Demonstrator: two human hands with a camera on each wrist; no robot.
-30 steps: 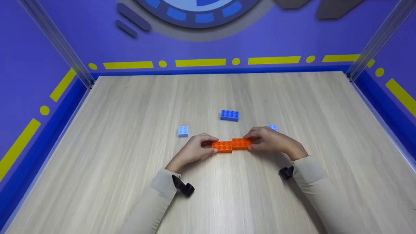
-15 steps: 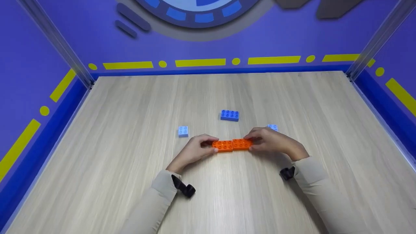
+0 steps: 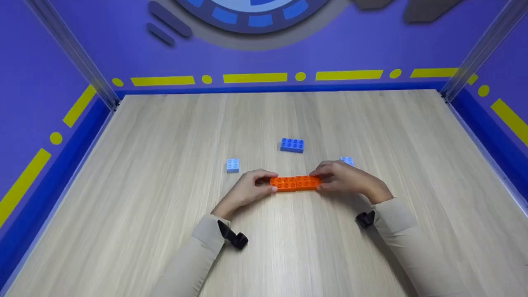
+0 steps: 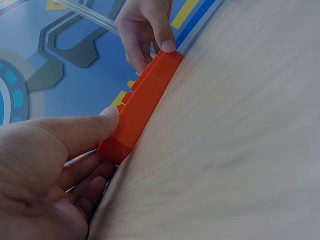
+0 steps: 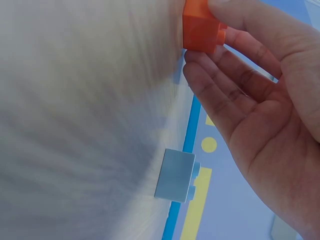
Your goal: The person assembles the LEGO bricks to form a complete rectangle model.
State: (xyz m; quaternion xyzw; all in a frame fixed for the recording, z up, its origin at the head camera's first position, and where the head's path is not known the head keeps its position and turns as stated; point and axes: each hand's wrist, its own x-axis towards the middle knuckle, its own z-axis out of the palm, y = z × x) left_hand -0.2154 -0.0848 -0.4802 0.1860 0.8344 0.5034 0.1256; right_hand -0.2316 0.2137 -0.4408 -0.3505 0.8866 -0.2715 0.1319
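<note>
Two orange bricks lie end to end on the wooden table in the head view, touching and nearly in line. The left hand [image 3: 248, 190] pinches the left orange brick [image 3: 284, 184] at its outer end, thumb on the near side. At the other end, the right hand [image 3: 344, 179] pinches the right orange brick [image 3: 307, 182]. The left wrist view shows the left hand [image 4: 45, 165] with its thumb against the orange side [image 4: 145, 100]. In the right wrist view, the right hand [image 5: 265, 95] holds the orange end [image 5: 199, 30].
A blue brick [image 3: 292, 145] lies behind the orange pair. One light blue brick [image 3: 232, 165] sits beyond the left hand; another light blue brick [image 3: 347, 161] is partly hidden behind the right hand. Blue walls [image 3: 264, 62] border the table [image 3: 165, 136].
The two orange bricks, offset front to back a second ago, have shifted slightly and now lie nearly in line. Both hands keep their grip.
</note>
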